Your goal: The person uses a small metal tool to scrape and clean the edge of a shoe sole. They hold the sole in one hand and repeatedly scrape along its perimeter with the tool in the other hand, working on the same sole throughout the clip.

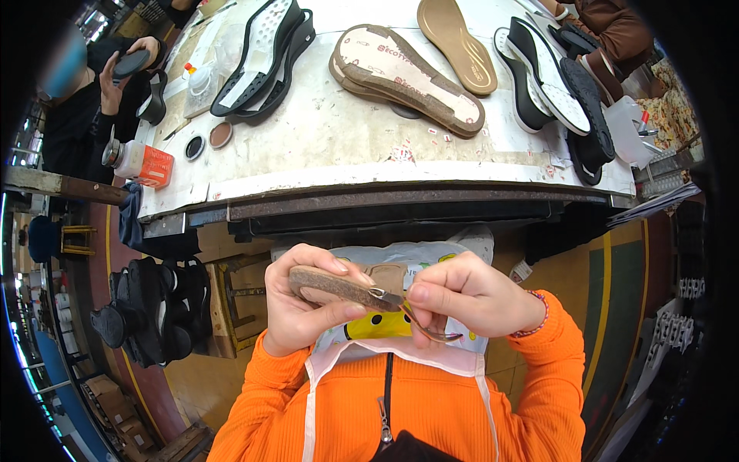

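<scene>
Above my lap, my left hand (pixel 299 308) is closed round a brown sandal footbed (pixel 331 286) with a cork-like edge, fingers above and thumb below. A small shiny metal piece (pixel 377 292), perhaps a buckle, sits near the footbed's right end. Against that end my right hand (pixel 466 296) pinches a narrow dark strap (pixel 440 336) between thumb and fingers. The strap curves downward below the hand, and its tip shows a glint. My fingers hide where strap and footbed meet.
Ahead stands a worktable (pixel 308 154) with stacked beige insoles (pixel 408 77), a tan footbed (pixel 459 46), black-and-white soles (pixel 265 61) and an orange-labelled bottle (pixel 146 164). Dark shoes (pixel 154 308) hang at lower left beside a wooden stool (pixel 223 308). Another person's hand (pixel 112 85) holds a dark piece.
</scene>
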